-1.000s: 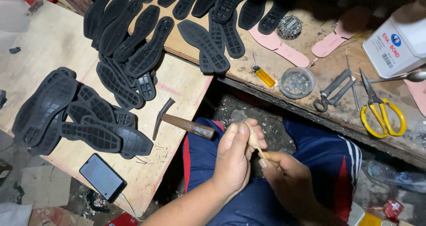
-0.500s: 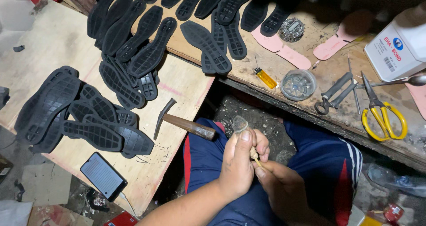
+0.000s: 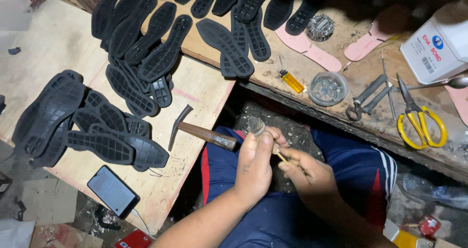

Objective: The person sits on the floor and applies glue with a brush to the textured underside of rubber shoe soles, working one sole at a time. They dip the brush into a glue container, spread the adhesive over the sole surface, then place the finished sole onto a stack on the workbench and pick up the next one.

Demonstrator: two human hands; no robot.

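The pale plywood board (image 3: 58, 48) fills the left of the scene, and a worn wooden bench (image 3: 351, 67) runs along the far right. Black ribbed rubber shoe soles (image 3: 161, 53) lie heaped over both. The person sits at the near edge in blue shorts with red and white stripes (image 3: 360, 175).

The left hand (image 3: 251, 165) and the right hand (image 3: 307, 175) meet over the lap, touching each other. Between them is a small brush with a thin wooden stick handle and a greyish round head (image 3: 256, 126). Compared with a second ago, the hands have closed in. The left hand has slid up the stick, so much less bare wood shows, and the hold now sits right beneath the head.

The left fingers are clenched around the upper stick. The right fingertips pinch its lower end. The brush's long axis runs from near right to far left, with the head pointing far and left, just clear of the left thumb.

A wooden-handled hammer with a dark curved head (image 3: 204, 133) lies on the board just left of the hands. A black smartphone (image 3: 113, 192) lies nearer on the same board. Yellow-handled scissors (image 3: 419, 121) and a small orange lighter (image 3: 291, 81) rest on the bench, well apart from the hands.
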